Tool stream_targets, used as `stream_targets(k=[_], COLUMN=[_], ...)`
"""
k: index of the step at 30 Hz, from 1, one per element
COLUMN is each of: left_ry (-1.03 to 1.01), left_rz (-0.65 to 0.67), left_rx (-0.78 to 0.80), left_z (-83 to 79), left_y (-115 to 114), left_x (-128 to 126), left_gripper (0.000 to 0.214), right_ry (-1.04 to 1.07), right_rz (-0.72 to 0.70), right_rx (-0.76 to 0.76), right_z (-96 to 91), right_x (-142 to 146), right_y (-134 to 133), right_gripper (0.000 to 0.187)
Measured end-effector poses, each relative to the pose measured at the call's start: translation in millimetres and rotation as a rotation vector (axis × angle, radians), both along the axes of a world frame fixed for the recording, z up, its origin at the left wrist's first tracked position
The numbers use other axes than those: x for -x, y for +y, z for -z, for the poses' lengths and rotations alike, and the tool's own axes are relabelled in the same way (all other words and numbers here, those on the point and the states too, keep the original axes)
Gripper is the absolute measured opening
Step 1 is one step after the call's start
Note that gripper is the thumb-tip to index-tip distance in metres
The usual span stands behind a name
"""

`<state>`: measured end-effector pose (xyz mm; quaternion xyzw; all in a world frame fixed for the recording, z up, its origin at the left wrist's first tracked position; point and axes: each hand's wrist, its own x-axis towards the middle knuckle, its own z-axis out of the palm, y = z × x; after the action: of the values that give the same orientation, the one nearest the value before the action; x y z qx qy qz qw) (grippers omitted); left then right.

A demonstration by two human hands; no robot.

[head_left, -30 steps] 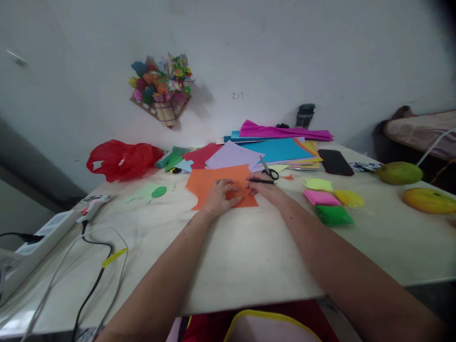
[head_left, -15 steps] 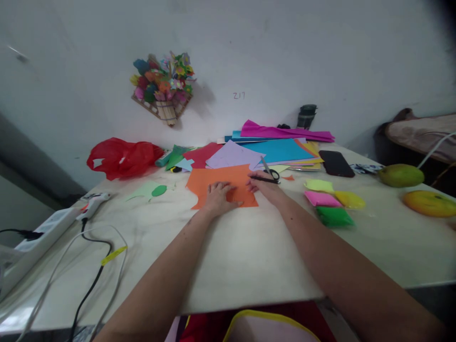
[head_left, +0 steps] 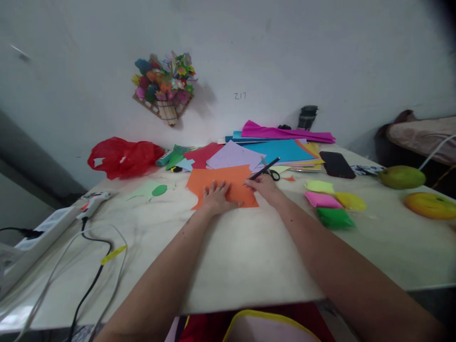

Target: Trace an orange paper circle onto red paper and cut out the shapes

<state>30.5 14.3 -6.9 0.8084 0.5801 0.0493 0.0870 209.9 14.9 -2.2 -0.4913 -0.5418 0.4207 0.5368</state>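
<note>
I have the left hand (head_left: 217, 198) lying flat with its fingers spread, palm down on the orange paper sheet (head_left: 213, 176). The sheet rests on the pale tabletop (head_left: 249, 256) around the middle of its far half, with ragged cut edges on its left side. The right hand (head_left: 265, 186) sits just right of the left at the sheet's right edge. It is closed around a slim black pencil (head_left: 264, 168) whose tip points down-left at the orange paper and whose shaft slants up to the right. Just beyond that hand lie black-handled scissors (head_left: 273, 175), partly hidden by the pencil. Behind them I see a lilac sheet (head_left: 233, 156) and a blue sheet (head_left: 281, 149) in a loose stack of coloured paper, with folded magenta paper (head_left: 285, 132) at the far end. To the right of the stack lies a black phone (head_left: 337, 165). Nearer are four small soft packets, yellow-green (head_left: 318, 185), pink (head_left: 321, 198), yellow (head_left: 351, 201) and green (head_left: 335, 217). Far left I see a crumpled red plastic bag (head_left: 123, 156), and a pale green paper cutout (head_left: 153, 191) lies near the orange sheet's left edge.
</note>
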Motion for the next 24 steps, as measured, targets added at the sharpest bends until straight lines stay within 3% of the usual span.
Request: stream_targets(k=[7, 17, 24], left_ry=[0.079, 0.154, 0.161], left_rz=[-0.052, -0.058, -0.056], left_rx=[0.046, 0.087, 0.083], left_z=[1.5, -5.6, -3.3], left_y=[2.6, -2.6, -2.3], left_x=[2.7, 2.3, 2.5], left_gripper=[0.091, 0.095, 0.093], right_ry=[-0.041, -0.519, -0.661], right_rz=[-0.079, -0.007, 0.015], right_rx=[0.028, -0.078, -0.112], right_z=[9.9, 19.3, 15.3], right_x=[11.1, 11.4, 15.6], right_y=[-0.3, 6.1, 1.6], right_gripper=[0.01, 0.03, 0.032])
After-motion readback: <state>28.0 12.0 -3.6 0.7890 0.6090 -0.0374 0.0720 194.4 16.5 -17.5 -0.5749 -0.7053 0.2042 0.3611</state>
